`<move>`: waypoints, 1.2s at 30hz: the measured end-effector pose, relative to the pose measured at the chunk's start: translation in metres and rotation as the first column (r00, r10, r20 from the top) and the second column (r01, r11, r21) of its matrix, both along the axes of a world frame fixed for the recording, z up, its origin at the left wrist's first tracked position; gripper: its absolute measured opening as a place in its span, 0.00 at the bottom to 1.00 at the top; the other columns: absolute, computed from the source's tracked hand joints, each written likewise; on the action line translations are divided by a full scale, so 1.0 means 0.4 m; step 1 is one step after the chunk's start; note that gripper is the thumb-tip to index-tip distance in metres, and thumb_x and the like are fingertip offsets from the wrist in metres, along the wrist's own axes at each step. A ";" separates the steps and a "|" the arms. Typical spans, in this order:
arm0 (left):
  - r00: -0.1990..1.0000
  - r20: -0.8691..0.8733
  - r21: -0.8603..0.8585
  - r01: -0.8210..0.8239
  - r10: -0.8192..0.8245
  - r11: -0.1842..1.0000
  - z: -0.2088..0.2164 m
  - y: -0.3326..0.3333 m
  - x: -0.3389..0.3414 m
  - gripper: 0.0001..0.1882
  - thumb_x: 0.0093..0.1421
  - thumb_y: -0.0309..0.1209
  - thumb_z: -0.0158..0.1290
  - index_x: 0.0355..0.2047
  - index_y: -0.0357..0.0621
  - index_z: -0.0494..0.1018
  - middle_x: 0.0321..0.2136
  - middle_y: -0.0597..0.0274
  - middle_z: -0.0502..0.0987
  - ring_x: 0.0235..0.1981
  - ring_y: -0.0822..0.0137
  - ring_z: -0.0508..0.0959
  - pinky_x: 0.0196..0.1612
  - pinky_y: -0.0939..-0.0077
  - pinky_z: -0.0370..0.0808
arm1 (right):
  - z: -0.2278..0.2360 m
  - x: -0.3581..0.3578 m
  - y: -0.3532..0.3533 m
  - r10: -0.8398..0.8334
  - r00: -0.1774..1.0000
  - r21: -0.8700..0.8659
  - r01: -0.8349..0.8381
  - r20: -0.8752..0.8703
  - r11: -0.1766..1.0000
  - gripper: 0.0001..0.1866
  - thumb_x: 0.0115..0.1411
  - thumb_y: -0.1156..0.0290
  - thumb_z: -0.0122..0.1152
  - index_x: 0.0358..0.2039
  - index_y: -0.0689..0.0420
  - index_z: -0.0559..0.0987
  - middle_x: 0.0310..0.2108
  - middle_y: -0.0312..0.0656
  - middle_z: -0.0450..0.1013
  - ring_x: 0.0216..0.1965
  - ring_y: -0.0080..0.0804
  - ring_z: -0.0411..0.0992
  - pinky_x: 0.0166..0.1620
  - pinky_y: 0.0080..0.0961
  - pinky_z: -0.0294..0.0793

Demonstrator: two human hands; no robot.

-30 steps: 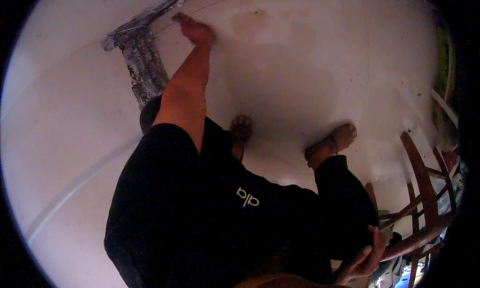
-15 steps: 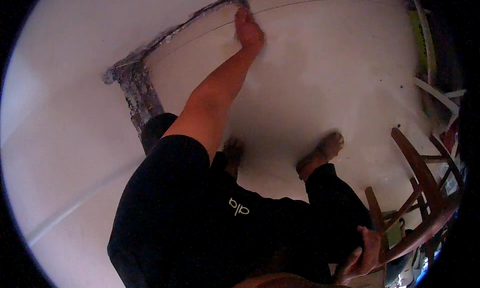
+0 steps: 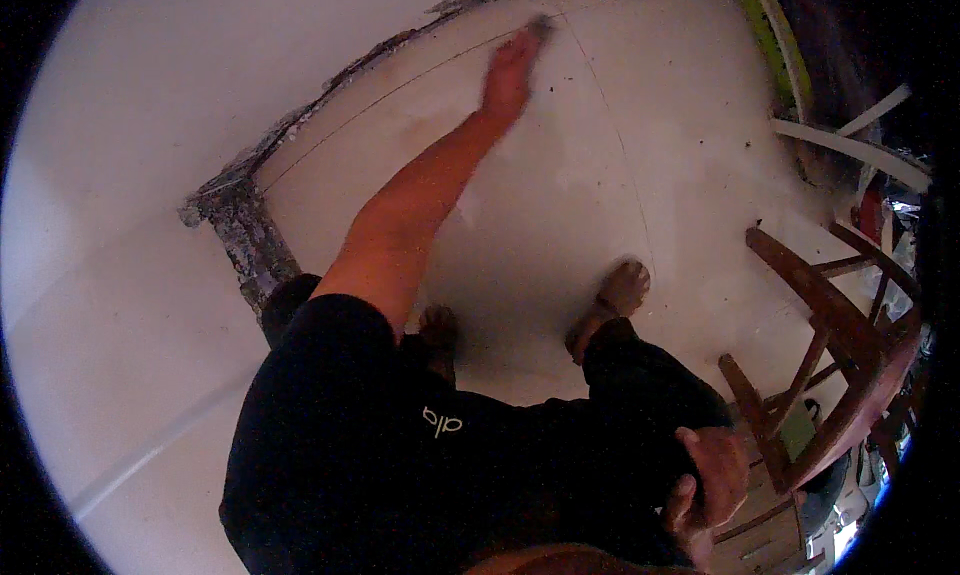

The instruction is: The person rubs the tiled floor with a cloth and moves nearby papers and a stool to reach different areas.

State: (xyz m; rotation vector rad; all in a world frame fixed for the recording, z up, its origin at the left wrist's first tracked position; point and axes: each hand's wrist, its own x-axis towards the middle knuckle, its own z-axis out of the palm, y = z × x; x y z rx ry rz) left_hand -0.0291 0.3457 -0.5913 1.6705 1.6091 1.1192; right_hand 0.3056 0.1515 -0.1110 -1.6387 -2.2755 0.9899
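My left hand (image 3: 512, 70) reaches far forward over the pale tiled floor (image 3: 560, 165), close to the wall's base. Its fingers look closed, and a small dark grey thing (image 3: 542, 25) shows at their tips, too blurred to name. A dark, rough strip (image 3: 370, 65) of broken plaster runs along the foot of the wall just left of that hand. At the lower right, my right hand (image 3: 718, 480) rests by my dark-trousered right leg. Its thumb and fingers are apart, and I see nothing in it.
A brown wooden stool or chair (image 3: 825, 305) lies tipped at the right. Behind it are pale slats (image 3: 850, 150) and mixed clutter. The white wall (image 3: 130, 225) fills the left, with a rough dark vertical patch (image 3: 255, 240) near its corner. My bare feet stand on the floor.
My left hand has moved right, away from the rough strip and out over the floor. The whole view has shifted, with the stool appearing further left. My right hand stays by my leg.
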 end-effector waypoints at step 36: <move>0.668 -0.728 -0.034 0.190 -0.154 0.981 0.069 -0.156 -0.381 0.33 0.47 0.17 0.51 0.55 0.56 0.71 0.54 0.60 0.68 0.49 0.50 0.69 0.55 0.63 0.70 | -0.004 0.036 0.010 -0.073 0.997 -0.112 0.071 -0.014 0.991 0.22 0.67 0.59 0.41 0.40 0.65 0.78 0.33 0.51 0.76 0.33 0.47 0.74 0.41 0.43 0.72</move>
